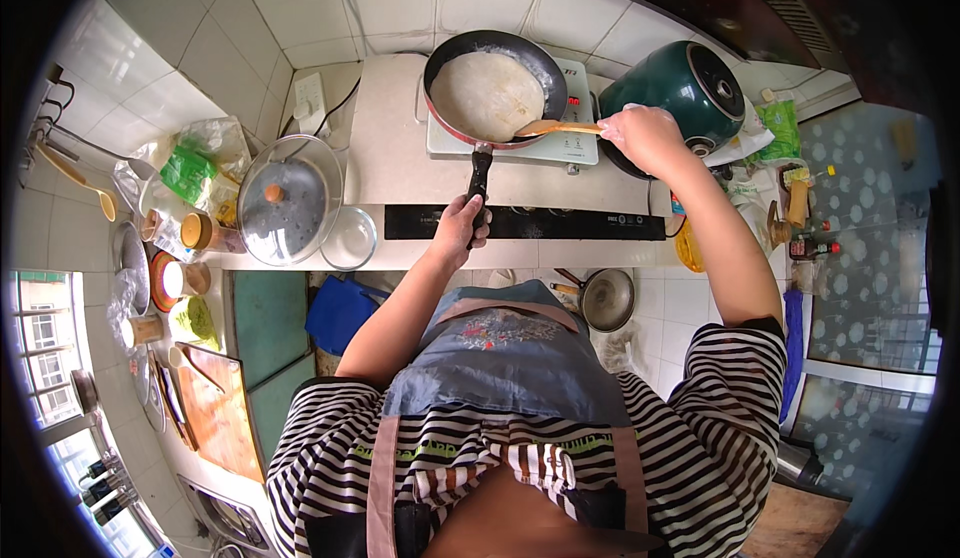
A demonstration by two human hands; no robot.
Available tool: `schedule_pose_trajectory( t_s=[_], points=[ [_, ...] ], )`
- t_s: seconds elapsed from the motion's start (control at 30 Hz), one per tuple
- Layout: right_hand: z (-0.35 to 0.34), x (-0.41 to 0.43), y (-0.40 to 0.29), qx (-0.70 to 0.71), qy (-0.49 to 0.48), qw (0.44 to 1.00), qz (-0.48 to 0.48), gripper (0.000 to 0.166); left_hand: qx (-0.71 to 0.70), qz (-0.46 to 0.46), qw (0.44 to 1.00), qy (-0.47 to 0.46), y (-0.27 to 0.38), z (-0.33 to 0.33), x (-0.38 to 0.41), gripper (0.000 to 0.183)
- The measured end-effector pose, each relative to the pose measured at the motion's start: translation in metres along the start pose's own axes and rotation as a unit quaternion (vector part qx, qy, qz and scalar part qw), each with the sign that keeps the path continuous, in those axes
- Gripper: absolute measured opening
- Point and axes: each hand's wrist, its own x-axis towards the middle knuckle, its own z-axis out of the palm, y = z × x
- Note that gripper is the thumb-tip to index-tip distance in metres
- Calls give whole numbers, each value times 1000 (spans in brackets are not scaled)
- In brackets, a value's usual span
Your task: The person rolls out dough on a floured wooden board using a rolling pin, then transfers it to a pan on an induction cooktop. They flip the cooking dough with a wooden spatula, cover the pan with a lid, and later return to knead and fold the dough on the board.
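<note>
My left hand (459,229) is closed around the black handle of a frying pan (496,142) that stands on a white induction cooktop (583,82). A pale round flatbread (487,93) lies in the pan, with a few light brown marks near its lower right edge. My right hand (641,134) grips the end of a wooden spatula (559,127). The spatula's blade is at the flatbread's lower right edge; whether it is under the bread I cannot tell.
A green rice cooker (675,93) stands right of the cooktop. Left of it are a glass lid (289,217) with a wooden knob and a glass bowl (351,238) at the counter's front edge. A cutting board (217,412) is at lower left. Below the counter sits another pan (607,300).
</note>
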Motion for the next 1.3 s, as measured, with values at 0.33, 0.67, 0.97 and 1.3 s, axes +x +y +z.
schedule_pose_trajectory(
  t_s=[0.33,0.67,0.97,1.3],
  points=[
    [1,12,-4,48,14,999,22,20,5,-1,1000,2,2,1,-2,15],
    [145,29,-51,370,158,904,145,35,1,1,1000,-5,-1,1,1,16],
    [272,-18,3,623,119,655,411,34,12,-8,1000,-11,4,1,-1,16],
    [291,9,2,743,100,526,402,18,24,-13,1000,-13,5,1,-1,18]
  ],
)
